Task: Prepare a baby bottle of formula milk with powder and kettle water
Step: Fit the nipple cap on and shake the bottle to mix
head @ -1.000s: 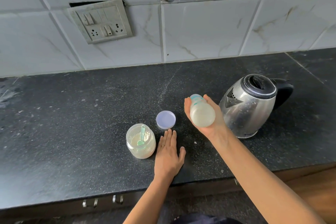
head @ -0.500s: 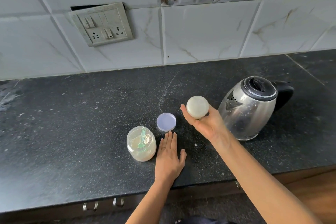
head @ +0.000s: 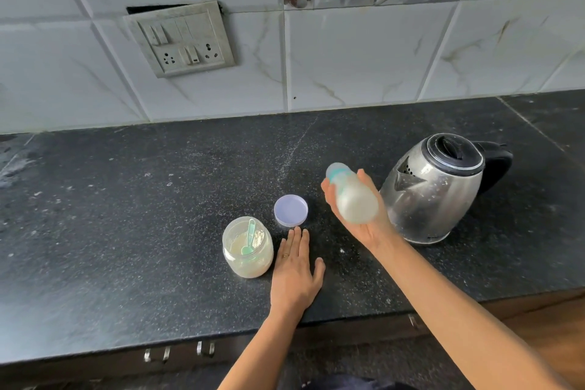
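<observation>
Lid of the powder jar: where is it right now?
In the head view the lid lies on the counter, just beyond the fingertips of the left hand, behind and right of the jar, left of the bottle in the right hand.

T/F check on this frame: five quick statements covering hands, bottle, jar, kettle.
1. The right hand grips the bottle, tilted, off the counter. True.
2. The jar lid is on the jar. False: it lies on the counter beside the open jar.
3. The left hand lies flat on the counter. True.
4. The kettle has its top flipped open. False: it is closed.
5. A scoop sits in the jar. True.
</observation>
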